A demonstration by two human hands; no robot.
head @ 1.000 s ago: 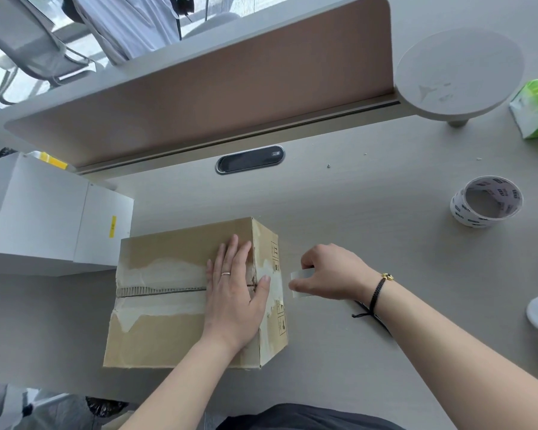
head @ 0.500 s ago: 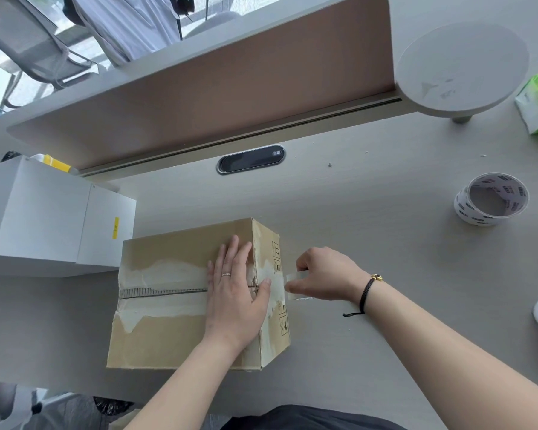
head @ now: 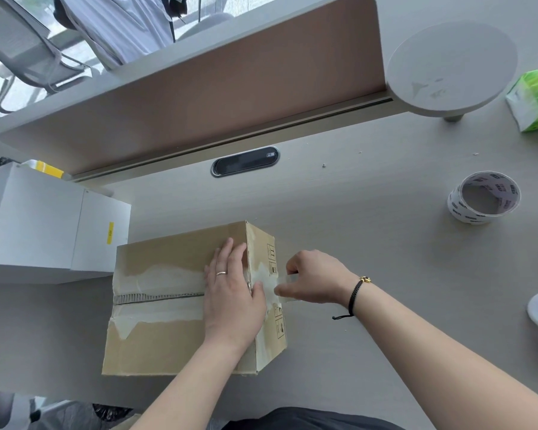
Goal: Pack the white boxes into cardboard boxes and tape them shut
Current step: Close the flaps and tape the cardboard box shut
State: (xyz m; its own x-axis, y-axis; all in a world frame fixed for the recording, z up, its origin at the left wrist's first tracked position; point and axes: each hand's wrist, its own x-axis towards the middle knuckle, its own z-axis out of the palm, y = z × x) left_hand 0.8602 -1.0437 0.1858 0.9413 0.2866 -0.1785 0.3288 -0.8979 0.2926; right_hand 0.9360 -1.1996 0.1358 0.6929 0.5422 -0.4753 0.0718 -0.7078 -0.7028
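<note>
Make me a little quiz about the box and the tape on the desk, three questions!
1. True or false: the left hand lies flat on top of the cardboard box.
2. What does the right hand pinch? A) the tape roll B) a strip of clear tape C) the green tissue pack
3. Fill in: the tape roll sits on the desk, to the ____ of the cardboard box.

Key:
1. True; its fingers are straight over the seam.
2. B; the strip is at the box's right side face.
3. Right, apart from the box and both hands.
</note>
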